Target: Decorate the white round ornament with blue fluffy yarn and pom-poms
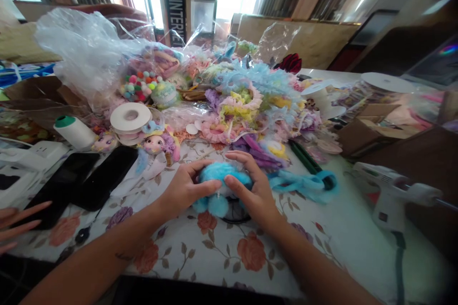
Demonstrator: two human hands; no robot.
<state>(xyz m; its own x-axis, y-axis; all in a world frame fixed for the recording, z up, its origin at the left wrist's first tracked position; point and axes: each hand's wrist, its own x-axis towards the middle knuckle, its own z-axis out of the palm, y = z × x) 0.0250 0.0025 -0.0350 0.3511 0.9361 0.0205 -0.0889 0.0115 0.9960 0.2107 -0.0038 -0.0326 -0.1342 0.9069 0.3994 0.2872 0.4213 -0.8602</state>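
Between my two hands sits a fluffy light-blue craft piece (221, 171) with pompoms hanging at its front, low over the flowered tablecloth (186, 243). My left hand (186, 183) curls around its left side, thumb on the front. From the right, my right hand (252, 188) wraps it, with the thumb pressed near the middle. A dark round rim (234, 214) shows beneath the piece; what it belongs to is partly hidden. A strip of light-blue tulle (304, 183) lies just right of my right hand.
Another person's hand (21, 221) rests by two black phones (107, 176) at the left. A glue gun (390, 195) stands at the right, near a cardboard box (368, 128). Behind are a ribbon spool (130, 116), a thread cone (74, 131) and heaped lace trims (246, 100).
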